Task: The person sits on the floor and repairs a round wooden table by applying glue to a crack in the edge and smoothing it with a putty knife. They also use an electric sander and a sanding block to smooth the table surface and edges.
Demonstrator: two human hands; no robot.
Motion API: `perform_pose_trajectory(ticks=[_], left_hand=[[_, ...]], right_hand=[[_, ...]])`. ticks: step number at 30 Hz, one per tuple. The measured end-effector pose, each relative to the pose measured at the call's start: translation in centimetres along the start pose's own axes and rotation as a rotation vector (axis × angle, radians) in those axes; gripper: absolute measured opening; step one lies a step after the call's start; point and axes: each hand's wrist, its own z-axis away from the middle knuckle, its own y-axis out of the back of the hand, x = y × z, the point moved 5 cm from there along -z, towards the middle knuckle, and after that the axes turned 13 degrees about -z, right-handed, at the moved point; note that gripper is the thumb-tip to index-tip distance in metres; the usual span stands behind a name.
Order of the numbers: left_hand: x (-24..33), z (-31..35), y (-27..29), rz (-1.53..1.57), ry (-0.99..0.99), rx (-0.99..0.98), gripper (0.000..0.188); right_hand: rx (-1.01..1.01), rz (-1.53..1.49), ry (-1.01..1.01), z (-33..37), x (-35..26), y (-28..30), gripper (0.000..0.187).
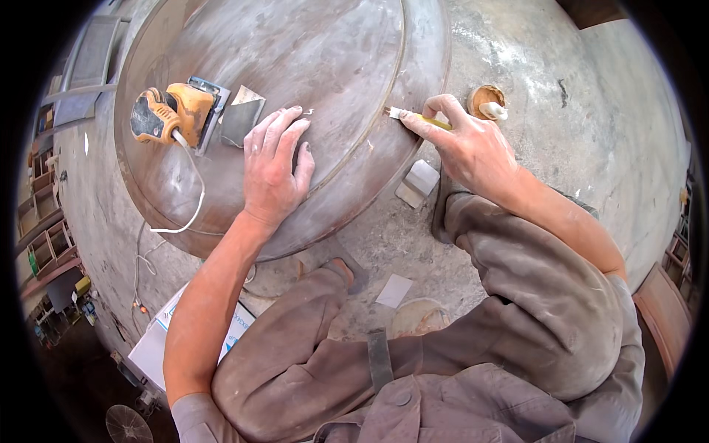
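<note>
Grip of the right hand is clamped on a slim yellow-handled tool, pinched between thumb and fingers over the right part of a large round tabletop. Handle partly covered by the hand; pale front end pointed leftward out of the grip, tip set near the curved line inside the rim. Whether the surface is touched by the tip cannot be told. Left hand is laid over the tabletop, well apart from the tool; its fingers are parted and slightly bent. Left of those fingers, a grey pad is seen, with a yellow-and-black sander just beside it. Near the right hand, a round container is placed on the floor.
</note>
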Motion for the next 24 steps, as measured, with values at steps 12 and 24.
perform_pose_trajectory(ticks=[12, 24], left_hand=[[-0.1, 0.1, 0.2, -0.004, 0.003, -0.005, 0.043], [0.0, -0.1, 0.1, 0.002, 0.000, 0.001, 0.042]], right_hand=[[-0.104, -0.008, -0.118, 0.9, 0.0, -0.3, 0.062], [-0.020, -0.012, -0.019, -0.6, -0.3, -0.4, 0.059]])
